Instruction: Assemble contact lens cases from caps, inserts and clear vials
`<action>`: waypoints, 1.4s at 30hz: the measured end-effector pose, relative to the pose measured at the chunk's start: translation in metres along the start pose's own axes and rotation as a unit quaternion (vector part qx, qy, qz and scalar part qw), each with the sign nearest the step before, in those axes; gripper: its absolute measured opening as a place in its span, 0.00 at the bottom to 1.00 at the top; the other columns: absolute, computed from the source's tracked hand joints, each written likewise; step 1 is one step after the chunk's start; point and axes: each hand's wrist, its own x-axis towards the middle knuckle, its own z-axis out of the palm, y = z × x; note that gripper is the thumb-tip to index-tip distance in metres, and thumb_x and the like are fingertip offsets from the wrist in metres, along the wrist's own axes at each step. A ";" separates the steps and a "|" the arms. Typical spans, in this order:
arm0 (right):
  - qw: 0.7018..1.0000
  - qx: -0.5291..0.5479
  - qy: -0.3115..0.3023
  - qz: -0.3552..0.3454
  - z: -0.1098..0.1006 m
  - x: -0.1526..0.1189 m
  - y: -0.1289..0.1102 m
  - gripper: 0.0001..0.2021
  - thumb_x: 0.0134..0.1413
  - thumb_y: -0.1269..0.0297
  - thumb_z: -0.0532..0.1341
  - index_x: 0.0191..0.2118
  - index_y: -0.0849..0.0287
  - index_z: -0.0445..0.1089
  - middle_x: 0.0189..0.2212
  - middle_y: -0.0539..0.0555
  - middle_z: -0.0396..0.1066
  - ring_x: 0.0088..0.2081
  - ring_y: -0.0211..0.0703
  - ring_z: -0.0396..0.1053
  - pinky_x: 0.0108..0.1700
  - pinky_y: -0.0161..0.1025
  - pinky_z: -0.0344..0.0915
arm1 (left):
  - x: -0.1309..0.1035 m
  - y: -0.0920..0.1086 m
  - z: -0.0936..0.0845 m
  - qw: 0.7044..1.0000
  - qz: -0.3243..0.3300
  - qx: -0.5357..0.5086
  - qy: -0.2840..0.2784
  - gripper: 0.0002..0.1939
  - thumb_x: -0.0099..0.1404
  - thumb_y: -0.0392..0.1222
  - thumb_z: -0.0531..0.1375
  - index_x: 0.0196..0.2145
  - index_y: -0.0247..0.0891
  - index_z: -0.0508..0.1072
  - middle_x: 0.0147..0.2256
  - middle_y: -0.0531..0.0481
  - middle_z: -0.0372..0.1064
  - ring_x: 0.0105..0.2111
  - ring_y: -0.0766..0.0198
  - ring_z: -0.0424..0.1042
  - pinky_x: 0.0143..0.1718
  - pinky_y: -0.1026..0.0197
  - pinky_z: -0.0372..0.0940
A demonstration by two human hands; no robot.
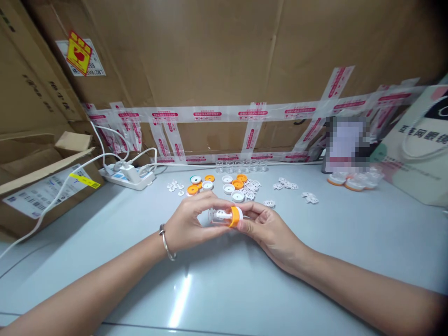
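Held level between both hands is a small clear container (219,216) with an orange-and-white cap (234,217) and a white stem inside. Around its clear body and orange ring, the thumb and fingers of my left hand (191,219) are closed. My right hand (271,228) pinches the white end of the cap. Beyond the hands lie orange caps (192,189) and white caps (238,196), with white lattice-like pieces (250,189) beside them. Several small white stemmed discs (173,185) lie to the left. A row of clear cups (241,166) stands at the back.
Capped clear containers (355,178) stand at the right, near a printed bag (416,144). More white lattice pieces (310,198) lie on the table (224,289). A power strip (128,177) with cables and an open carton (52,186) are left. A large taped cardboard box (210,56) walls the back.
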 end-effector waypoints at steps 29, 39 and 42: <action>0.983 0.081 -0.057 0.154 0.001 0.000 -0.002 0.07 0.50 0.64 0.63 0.34 0.62 0.71 0.32 0.52 0.74 0.36 0.35 0.71 0.46 0.34 0.66 | -0.002 0.001 -0.006 0.995 -0.029 0.016 -0.099 0.12 0.56 0.40 0.62 0.39 0.34 0.72 0.30 0.49 0.66 0.30 0.67 0.66 0.32 0.65 0.62; 0.961 0.235 -0.068 0.132 0.002 -0.001 -0.001 0.07 0.52 0.67 0.61 0.38 0.63 0.71 0.35 0.51 0.72 0.40 0.32 0.69 0.50 0.31 0.64 | 0.003 0.001 0.016 0.967 -0.187 -0.170 0.020 0.11 0.54 0.44 0.63 0.32 0.34 0.70 0.34 0.48 0.68 0.35 0.63 0.65 0.36 0.61 0.61; 0.963 0.234 -0.057 0.119 0.002 -0.001 0.000 0.07 0.49 0.68 0.64 0.36 0.63 0.70 0.33 0.50 0.72 0.40 0.32 0.69 0.50 0.31 0.64 | 0.004 0.004 0.016 0.969 -0.195 -0.147 0.034 0.11 0.53 0.45 0.63 0.29 0.34 0.70 0.32 0.49 0.67 0.35 0.63 0.64 0.37 0.60 0.60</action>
